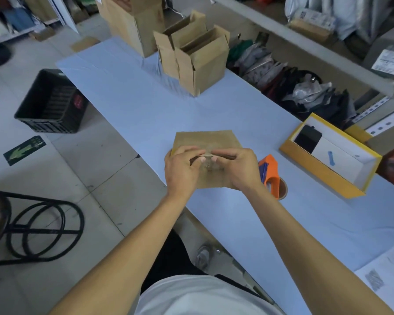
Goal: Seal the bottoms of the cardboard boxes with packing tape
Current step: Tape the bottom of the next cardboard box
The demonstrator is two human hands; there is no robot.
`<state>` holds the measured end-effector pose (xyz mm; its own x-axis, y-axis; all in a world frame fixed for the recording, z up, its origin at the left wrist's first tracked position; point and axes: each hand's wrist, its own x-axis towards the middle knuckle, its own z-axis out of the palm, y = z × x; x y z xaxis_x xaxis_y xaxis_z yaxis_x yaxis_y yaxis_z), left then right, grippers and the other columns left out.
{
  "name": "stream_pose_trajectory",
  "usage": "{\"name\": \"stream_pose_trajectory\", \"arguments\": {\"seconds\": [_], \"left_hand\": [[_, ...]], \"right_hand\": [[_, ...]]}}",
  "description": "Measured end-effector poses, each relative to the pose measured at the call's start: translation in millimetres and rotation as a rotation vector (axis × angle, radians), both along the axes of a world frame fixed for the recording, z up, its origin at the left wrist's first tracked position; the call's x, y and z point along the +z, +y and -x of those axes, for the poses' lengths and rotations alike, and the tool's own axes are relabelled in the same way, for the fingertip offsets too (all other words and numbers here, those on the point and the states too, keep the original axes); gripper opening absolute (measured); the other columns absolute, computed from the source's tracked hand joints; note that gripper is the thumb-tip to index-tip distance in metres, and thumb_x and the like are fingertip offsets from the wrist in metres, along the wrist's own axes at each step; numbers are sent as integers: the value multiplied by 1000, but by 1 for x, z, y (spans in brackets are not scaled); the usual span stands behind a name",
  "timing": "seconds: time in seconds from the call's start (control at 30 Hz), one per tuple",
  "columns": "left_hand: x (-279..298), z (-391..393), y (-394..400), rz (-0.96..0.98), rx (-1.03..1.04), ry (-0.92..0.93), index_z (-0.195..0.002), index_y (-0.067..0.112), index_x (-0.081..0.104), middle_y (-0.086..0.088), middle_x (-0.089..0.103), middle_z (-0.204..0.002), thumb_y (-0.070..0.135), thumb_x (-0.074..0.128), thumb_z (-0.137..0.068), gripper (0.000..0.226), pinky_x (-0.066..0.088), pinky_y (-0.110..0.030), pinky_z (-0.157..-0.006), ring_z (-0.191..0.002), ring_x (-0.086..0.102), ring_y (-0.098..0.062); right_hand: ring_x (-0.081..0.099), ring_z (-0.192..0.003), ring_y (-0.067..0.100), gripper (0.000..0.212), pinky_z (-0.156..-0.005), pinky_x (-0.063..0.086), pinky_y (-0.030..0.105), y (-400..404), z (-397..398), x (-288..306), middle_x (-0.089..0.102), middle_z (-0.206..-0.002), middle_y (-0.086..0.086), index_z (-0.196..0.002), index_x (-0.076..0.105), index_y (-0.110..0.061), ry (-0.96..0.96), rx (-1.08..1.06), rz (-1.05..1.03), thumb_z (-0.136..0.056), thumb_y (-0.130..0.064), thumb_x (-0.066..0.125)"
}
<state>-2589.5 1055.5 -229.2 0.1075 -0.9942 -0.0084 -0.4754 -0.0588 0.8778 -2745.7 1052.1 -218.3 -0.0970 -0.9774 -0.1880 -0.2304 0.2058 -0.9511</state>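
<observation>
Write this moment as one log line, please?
step: taping box bottom | left hand: pinching tape on box | right hand: pinching tape | dispenser: on table, right of box

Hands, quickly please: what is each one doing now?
Left hand: fingers curled, pinching the flap edge of the small brown cardboard box.
Right hand: fingers curled, pinching the same flap edge.

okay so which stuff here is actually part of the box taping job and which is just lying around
Job: cardboard box under left hand and right hand; tape dispenser; open boxes.
Lying about: yellow tray, black crate, stool, papers.
</observation>
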Motion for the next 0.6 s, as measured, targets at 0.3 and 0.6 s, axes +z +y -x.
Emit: {"name": "stream_pose_trajectory", "arguments": {"seconds": [0.3, 0.6], "left_hand": [[5, 2, 12, 10, 7, -74, -108, 26, 74, 12, 65, -120, 17, 64, -91, 22, 41, -38, -104, -123, 52, -19], [14, -14, 16, 25, 36, -22, -95, 29, 78, 25, 68, -93, 20, 71, -84, 16, 47, -24, -90, -95, 63, 2]], "right_hand": [[66, -88, -8, 17, -72, 48, 6, 5, 4, 8, 73, -89, -18, -92, 78, -30, 117, 30, -34, -79, -19, 80], [68, -98, 7, 24, -87, 51, 19, 14, 21, 21, 75, -101, -5, -106, 77, -17, 85, 39, -84, -83, -17, 78]]}}
